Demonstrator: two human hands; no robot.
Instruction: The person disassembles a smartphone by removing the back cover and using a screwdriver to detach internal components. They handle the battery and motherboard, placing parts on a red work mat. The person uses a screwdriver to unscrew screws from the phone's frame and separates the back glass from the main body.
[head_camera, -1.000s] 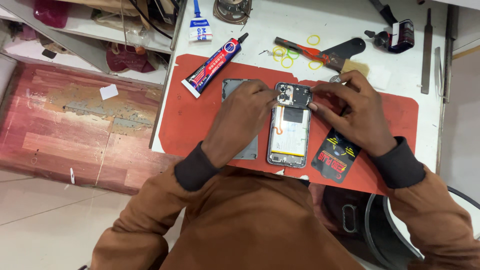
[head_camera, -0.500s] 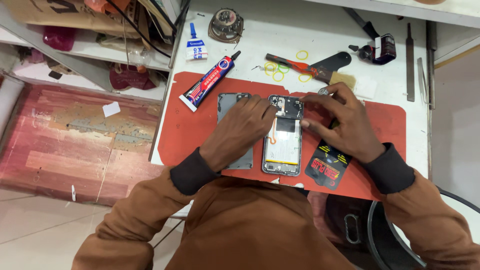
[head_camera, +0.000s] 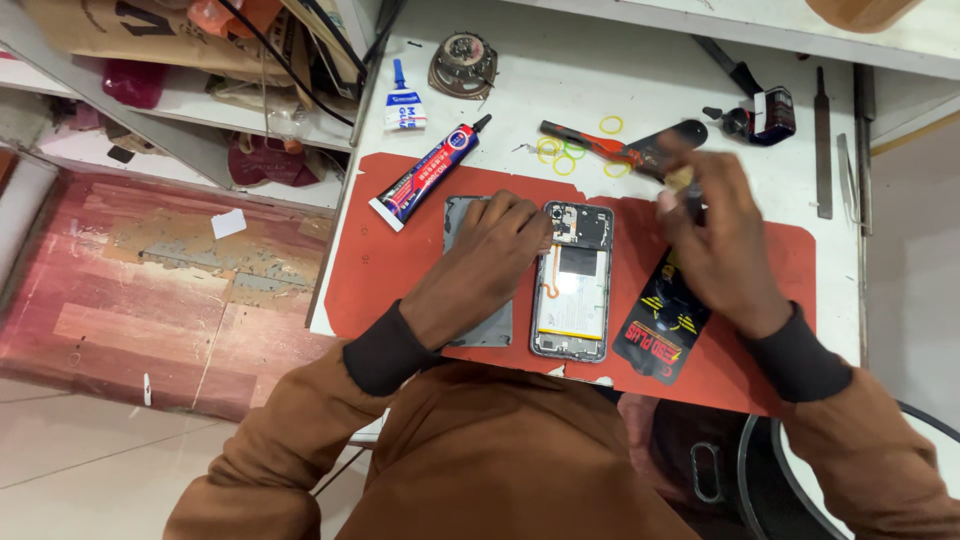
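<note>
Your left hand (head_camera: 500, 250) lies in the middle of the frame with the fingers bent, and the fingertips press on the left edge of the opened phone (head_camera: 572, 280), so it steadies the phone but does not close around it. The phone lies flat on the red mat (head_camera: 380, 270) on the white worktop (head_camera: 640, 70), with its inside parts up. Under your left hand there is the grey back cover (head_camera: 485, 325), just beside the phone. Your right hand (head_camera: 720, 240) is to the right of the phone and apart from it; its fingers are curled near a small pale piece (head_camera: 680, 180), but I cannot tell if they hold it. A black pouch (head_camera: 660, 325) lies below this hand, and a glue tube (head_camera: 425, 175) is in the upper left of the mat
</note>
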